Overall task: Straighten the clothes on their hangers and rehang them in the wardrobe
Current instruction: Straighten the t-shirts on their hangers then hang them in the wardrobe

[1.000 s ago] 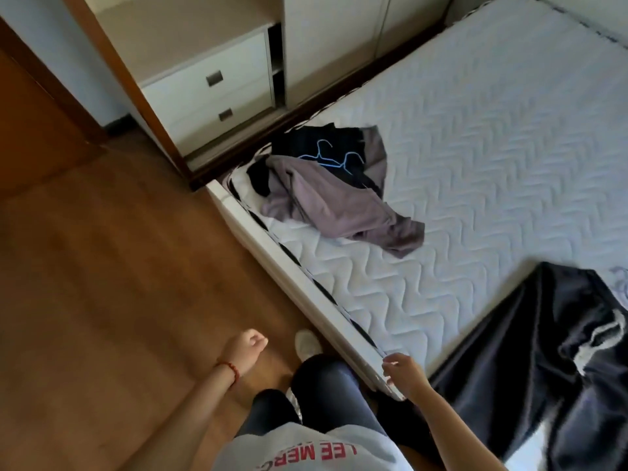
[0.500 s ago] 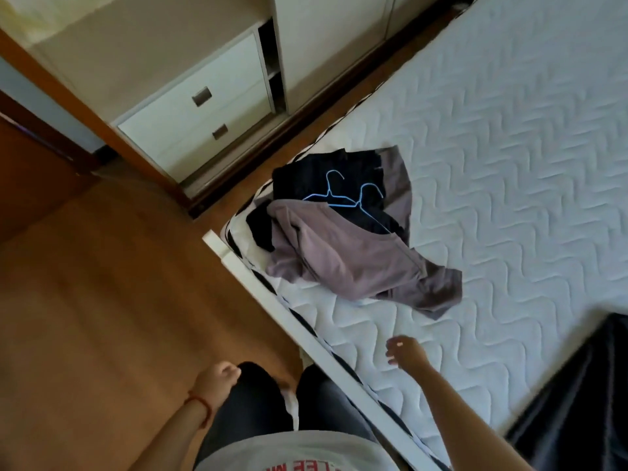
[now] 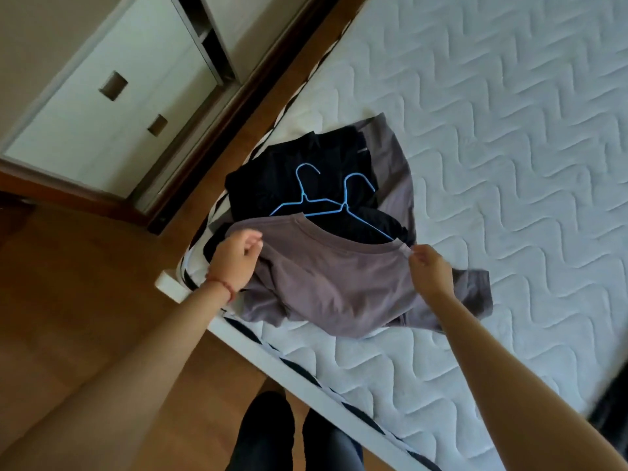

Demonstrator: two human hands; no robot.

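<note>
The mauve shirt (image 3: pixel 339 283) lies centre frame on the mattress (image 3: pixel 509 130), neckline running left to right; left hand (image 3: pixel 234 258) and right hand (image 3: pixel 430 268) each pinch a shoulder; blue hangers (image 3: pixel 326 202) lie just above.

Home bedroom. Bare quilted mattress (image 3: pixel 492 130) on white bed frame (image 3: pixel 306 385) = landmark. Wood floor (image 3: pixel 85 317) beside bed. Pale wardrobe w/ drawers (image 3: pixel 112 107) just past bed corner. Clothes + blue wire hangers (image 3: pixel 323 198) lying on mattress.
</note>
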